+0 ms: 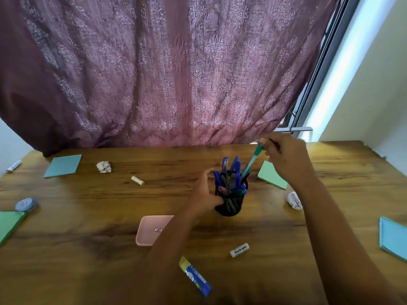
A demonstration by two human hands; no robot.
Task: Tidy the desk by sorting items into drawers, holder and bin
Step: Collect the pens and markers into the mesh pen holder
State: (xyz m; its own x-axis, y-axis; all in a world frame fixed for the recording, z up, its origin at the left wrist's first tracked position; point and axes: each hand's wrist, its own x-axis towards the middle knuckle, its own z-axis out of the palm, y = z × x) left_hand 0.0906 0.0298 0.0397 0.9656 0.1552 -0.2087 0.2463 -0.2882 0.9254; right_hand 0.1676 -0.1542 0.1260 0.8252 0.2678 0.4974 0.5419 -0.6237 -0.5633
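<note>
Teal pen (252,161) in right hand (286,160)

- The pen holder (231,195) stood mid-tabletop (253,227) with pens (234,166) in it; bearings run from it.
- 9 o'clock: the left hand (203,194) gripped its side; a small battery (137,180) lay further out.
- 1 o'clock: the right hand's (286,157) fingers (263,142) pinched a slanted pen (251,164), its lower end in the holder.
- 10 o'clock, going outward: a paper ball (104,166), a far notepad (62,165), a marker (13,166) at the edge.
- 2 o'clock: a near notepad (272,176).
- 3 o'clock: a second paper ball (294,200).
- 4 o'clock: an edge notepad (394,238).
- 6 o'clock: a labelled battery (239,249).
- 7 o'clock: a tray (149,230) partly under the left forearm, and a glue stick (195,276) nearer the person.
- 8 o'clock, far out: a tape roll (26,204) just beside a corner notepad (8,225).
</note>
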